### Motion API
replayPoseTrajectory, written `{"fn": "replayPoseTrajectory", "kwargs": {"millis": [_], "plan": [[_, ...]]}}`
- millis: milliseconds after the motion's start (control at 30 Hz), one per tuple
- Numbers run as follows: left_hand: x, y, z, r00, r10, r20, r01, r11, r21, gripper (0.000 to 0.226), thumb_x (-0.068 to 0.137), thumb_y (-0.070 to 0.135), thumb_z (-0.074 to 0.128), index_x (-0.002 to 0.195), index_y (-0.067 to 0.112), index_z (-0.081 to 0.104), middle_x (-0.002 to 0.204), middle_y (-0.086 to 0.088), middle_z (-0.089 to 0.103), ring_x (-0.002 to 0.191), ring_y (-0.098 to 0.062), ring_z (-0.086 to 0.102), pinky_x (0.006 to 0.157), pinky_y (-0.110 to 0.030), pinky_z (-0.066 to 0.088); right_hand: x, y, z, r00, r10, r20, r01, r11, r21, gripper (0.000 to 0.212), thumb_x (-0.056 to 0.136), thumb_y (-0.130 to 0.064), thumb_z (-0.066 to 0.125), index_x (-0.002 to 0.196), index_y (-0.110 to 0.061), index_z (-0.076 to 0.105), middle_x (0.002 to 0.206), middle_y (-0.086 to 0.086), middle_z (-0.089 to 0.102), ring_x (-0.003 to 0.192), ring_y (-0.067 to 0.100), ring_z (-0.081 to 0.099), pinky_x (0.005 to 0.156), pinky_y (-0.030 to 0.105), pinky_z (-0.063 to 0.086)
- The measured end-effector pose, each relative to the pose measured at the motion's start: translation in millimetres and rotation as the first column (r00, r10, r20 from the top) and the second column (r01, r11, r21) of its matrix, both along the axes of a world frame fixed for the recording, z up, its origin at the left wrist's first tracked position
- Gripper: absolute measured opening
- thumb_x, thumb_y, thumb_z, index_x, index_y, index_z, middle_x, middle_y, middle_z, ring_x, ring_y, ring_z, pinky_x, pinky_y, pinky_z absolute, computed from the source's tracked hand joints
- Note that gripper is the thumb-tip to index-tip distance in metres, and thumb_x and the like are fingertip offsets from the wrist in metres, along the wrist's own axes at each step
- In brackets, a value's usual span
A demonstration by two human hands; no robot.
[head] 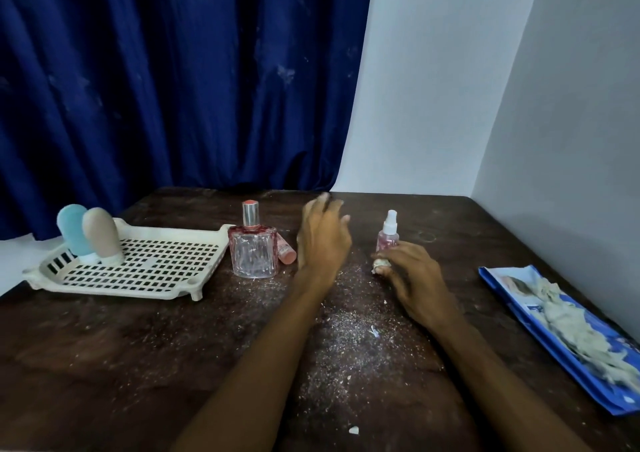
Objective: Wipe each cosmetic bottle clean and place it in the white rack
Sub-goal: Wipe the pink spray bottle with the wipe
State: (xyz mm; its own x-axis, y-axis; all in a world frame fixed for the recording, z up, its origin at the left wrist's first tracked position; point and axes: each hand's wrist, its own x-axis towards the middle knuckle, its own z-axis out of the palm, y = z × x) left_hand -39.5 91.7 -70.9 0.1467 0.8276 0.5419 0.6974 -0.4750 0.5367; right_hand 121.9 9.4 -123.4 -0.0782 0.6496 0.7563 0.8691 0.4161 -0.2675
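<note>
Dusty brown surface. Right hand fingers pinch wipe wad at the foot of spray bottle; left hand fingers loose, empty. Best to steady the bottle, then rub all round. White rack sits well left of the fingers.

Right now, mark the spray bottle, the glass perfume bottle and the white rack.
spray bottle (388, 237): head view, pink body below the white sprayer.
glass perfume bottle (254, 255): head view, middle of the clear body.
white rack (121, 289): head view, near front rim.

Right hand pinches white wad beside spray bottle
</note>
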Motion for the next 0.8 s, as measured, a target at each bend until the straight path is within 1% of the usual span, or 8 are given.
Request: {"fn": "replayPoseTrajectory", "kwargs": {"millis": [100, 133, 267, 367, 467, 567, 700, 800], "plan": [[-12, 7, -3, 0.939, 0.150, -0.311, -0.185, 0.979, -0.087, 0.057, 0.102, 0.035, 0.050, 0.150, 0.009, 0.036, 0.163, -0.023, 0.012, 0.150, -0.040, 0.006, 0.120, -0.048, 0.024, 2, 1, -1, 1.000, -0.009, 0.001, 0.009, 1.000, -0.022, 0.022, 0.085, -0.019, 0.067, 0.104, -0.009, 0.075, 0.103, 0.004, 0.072, 0.101, 0.022, 0.061, 0.095, 0.025, 0.038], [-13, 9, -3, 0.913, 0.175, -0.369, -0.235, 0.964, -0.125, 0.062, 0.101, 0.037, 0.051, 0.152, 0.007, 0.032, 0.162, -0.027, 0.004, 0.150, -0.045, 0.000, 0.120, -0.050, 0.021, 2, 0, -1, 1.000, -0.013, 0.007, 0.014, 1.000, -0.024, 0.022, 0.085, -0.019, 0.067, 0.104, -0.010, 0.075, 0.102, 0.003, 0.072, 0.101, 0.022, 0.061, 0.096, 0.024, 0.038], [-11, 17, -1, 0.879, 0.193, -0.436, -0.346, 0.888, -0.304, 0.078, 0.100, 0.044, 0.050, 0.154, -0.001, 0.017, 0.157, -0.037, -0.014, 0.144, -0.057, -0.014, 0.116, -0.054, 0.025, 1, -2, 0, 1.000, -0.014, 0.021, 0.014, 1.000, -0.006, 0.023, 0.084, -0.019, 0.067, 0.103, -0.008, 0.075, 0.102, 0.006, 0.073, 0.102, 0.017, 0.057, 0.095, 0.019, 0.034], [-10, 17, 3, 0.898, 0.188, -0.397, -0.372, 0.806, -0.460, 0.080, 0.100, 0.045, 0.049, 0.156, 0.000, 0.012, 0.154, -0.039, -0.020, 0.147, -0.054, -0.004, 0.113, -0.050, 0.033, 0, -1, 0, 1.000, -0.006, 0.017, 0.006, 1.000, 0.003, 0.028, 0.087, -0.027, 0.063, 0.102, -0.007, 0.075, 0.101, 0.006, 0.073, 0.103, 0.017, 0.055, 0.096, 0.017, 0.031], [-9, 13, 3, 0.903, 0.177, -0.392, -0.380, 0.757, -0.531, 0.070, 0.103, 0.031, 0.049, 0.154, -0.002, 0.015, 0.156, -0.038, -0.012, 0.145, -0.050, 0.018, 0.111, -0.048, 0.036, 0, 0, 0, 1.000, -0.012, 0.002, 0.012, 1.000, -0.015, 0.026, 0.085, -0.025, 0.066, 0.103, -0.008, 0.075, 0.102, 0.005, 0.073, 0.101, 0.025, 0.062, 0.095, 0.019, 0.034], [-6, 15, -6, 0.871, 0.170, -0.461, -0.394, 0.802, -0.450, 0.049, 0.102, 0.011, 0.049, 0.148, -0.001, 0.036, 0.156, -0.041, -0.004, 0.139, -0.054, 0.028, 0.109, -0.052, 0.041, -1, 0, 0, 1.000, -0.015, -0.002, 0.015, 0.999, -0.034, 0.026, 0.084, -0.022, 0.067, 0.105, -0.009, 0.075, 0.104, 0.006, 0.073, 0.102, 0.028, 0.063, 0.095, 0.028, 0.040], [-6, 19, -18, 0.869, 0.202, -0.452, -0.355, 0.890, -0.284, 0.035, 0.099, 0.004, 0.053, 0.133, 0.007, 0.058, 0.143, -0.029, 0.043, 0.120, -0.035, 0.056, 0.093, -0.044, 0.055, -1, 1, 2, 1.000, -0.008, -0.019, 0.007, 0.999, -0.050, 0.024, 0.087, -0.024, 0.067, 0.106, -0.011, 0.075, 0.106, 0.004, 0.073, 0.105, 0.027, 0.062, 0.094, 0.034, 0.040], [-5, 15, -19, 0.882, 0.199, -0.428, -0.324, 0.914, -0.243, 0.034, 0.096, 0.012, 0.062, 0.129, 0.013, 0.059, 0.128, -0.016, 0.057, 0.113, -0.028, 0.059, 0.088, -0.042, 0.053, 0, 1, 3, 1.000, -0.004, -0.030, 0.002, 0.998, -0.055, 0.022, 0.088, -0.020, 0.071, 0.107, -0.012, 0.074, 0.107, 0.003, 0.073, 0.106, 0.025, 0.061, 0.095, 0.033, 0.039]]}}
